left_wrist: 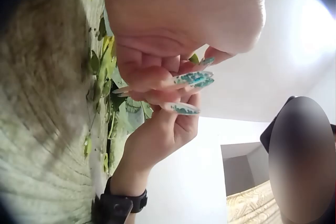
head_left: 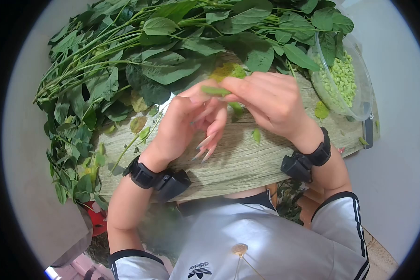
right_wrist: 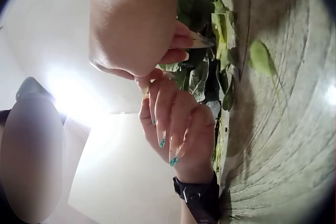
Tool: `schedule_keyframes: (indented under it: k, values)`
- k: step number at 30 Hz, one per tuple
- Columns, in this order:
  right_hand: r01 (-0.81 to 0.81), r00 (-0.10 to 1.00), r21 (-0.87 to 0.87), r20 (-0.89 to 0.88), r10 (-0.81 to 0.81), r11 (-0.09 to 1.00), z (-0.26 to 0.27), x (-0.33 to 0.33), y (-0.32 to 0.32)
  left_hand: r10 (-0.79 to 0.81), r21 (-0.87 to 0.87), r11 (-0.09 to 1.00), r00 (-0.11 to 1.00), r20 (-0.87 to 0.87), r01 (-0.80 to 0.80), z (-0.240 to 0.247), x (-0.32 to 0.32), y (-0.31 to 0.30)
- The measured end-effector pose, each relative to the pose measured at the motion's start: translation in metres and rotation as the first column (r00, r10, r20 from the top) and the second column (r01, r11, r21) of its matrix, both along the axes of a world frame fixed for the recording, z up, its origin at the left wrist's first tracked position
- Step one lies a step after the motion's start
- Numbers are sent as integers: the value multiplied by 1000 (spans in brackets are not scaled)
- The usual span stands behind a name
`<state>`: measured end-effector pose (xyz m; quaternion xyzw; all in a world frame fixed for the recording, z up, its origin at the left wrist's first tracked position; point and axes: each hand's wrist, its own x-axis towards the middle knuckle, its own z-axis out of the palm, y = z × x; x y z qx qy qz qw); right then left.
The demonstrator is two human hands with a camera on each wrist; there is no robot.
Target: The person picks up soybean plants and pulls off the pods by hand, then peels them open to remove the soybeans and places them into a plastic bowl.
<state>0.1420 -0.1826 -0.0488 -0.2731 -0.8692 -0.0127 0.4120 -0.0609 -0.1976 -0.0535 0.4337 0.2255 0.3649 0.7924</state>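
Along the left side of the table point(head_left: 247, 163), cut leafy stems point(head_left: 102, 56) lie in a heap that stretches across the far side. Nearer the middle, the left hand point(head_left: 186, 121) pinches one end of a green pod point(head_left: 213, 91) between thumb and forefinger, its other fingers loosely bent and spread apart. Just right of it, the right hand point(head_left: 270, 100) grips the pod's other end in its fingertips, the rest of its fingers curled in. At the far right, a clear plastic container point(head_left: 363, 95) holds shelled green beans point(head_left: 343, 79), with leaves hanging over its rim.
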Motion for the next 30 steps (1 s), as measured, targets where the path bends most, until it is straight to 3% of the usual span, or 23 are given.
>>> schedule_keyframes:
  k: [2, 15, 21, 23, 30]
  values:
    - [-5, 1000, 1, -9, 5, 1000, -1, 0, 0, 20, -64, 998, 1000, 20, -19, 1, 1, -1]
    - [8, 999, -4, 42, -7, 1000, 1, 1, -1, -9, -83, 996, 997, 70, 15, 1, 2, -1]
    - [11, 1000, -19, 26, -10, 1000, -2, 0, -1, 13, -33, 999, 999, -30, -14, 2, 0, -1]
    - [12, 999, -24, 47, -10, 1000, -2, 1, 0, -64, -23, 998, 998, -28, 63, -3, -3, 2]
    - [-20, 1000, -52, -20, 19, 998, 1, -6, -6, -74, -36, 997, 994, -82, 72, -3, 0, 1]
